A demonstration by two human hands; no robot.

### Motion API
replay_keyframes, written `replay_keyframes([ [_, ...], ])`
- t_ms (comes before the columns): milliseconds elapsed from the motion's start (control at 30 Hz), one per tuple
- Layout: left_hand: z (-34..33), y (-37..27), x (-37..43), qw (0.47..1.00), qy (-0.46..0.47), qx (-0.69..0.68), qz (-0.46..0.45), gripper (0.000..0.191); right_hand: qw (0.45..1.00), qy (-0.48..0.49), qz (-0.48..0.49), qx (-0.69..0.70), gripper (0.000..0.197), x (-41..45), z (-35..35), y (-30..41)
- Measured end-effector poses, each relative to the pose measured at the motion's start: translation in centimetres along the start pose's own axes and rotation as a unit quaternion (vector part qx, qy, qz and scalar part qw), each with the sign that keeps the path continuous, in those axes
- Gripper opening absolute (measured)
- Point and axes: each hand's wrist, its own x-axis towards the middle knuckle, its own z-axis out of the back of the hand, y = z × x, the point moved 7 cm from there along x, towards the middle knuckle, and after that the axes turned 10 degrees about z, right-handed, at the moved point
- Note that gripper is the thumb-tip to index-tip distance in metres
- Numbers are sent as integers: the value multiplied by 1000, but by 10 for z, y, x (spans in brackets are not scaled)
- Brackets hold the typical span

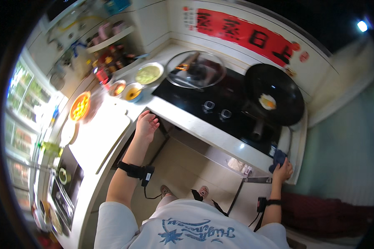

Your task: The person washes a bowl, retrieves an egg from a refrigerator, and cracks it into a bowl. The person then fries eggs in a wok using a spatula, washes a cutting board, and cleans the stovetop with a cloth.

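Note:
My left hand point(147, 125) is held at the counter's front edge, empty, with loosely bent fingers. At the counter's right front corner, my right hand point(283, 171) grips a bunched dark blue cloth point(278, 160). The black glass cooktop point(190, 101) lies ahead of me. On its right side a black wok point(283, 90) holds a fried egg point(267, 102) with a yellow yolk, and the wok's handle point(258, 130) points towards me. A clear glass lid point(174, 76) with a dark knob rests at the cooktop's left rear; what is under it is hard to tell.
Left of the cooktop stand a bowl of chopped green food point(149, 74), a bowl of yellow liquid point(132, 92) and bottles point(101, 74). Further left are an orange bowl of yellow pieces point(80, 106), a cutting board point(112, 137) and a sink point(70, 186). Below, a cabinet door point(249, 199) stands open.

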Motion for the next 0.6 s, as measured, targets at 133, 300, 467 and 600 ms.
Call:
replay_keyframes([
  [133, 71, -19, 2, 999, -24, -42, -6, 31, 985, -7, 112, 129, 39, -27, 1, 101],
  [300, 149, -43, -16, 996, -40, -71, -28, 30, 896, 136, 221, 361, 27, -63, -6, 266],
  [467, 230, -79, -34, 994, -56, -5, -89, 25, 804, 170, 359, 443, 21, -87, 17, 402],
  [600, 304, -107, -52, 986, -107, 47, -121, 25, 758, 234, 386, 470, 21, -112, 33, 491],
])
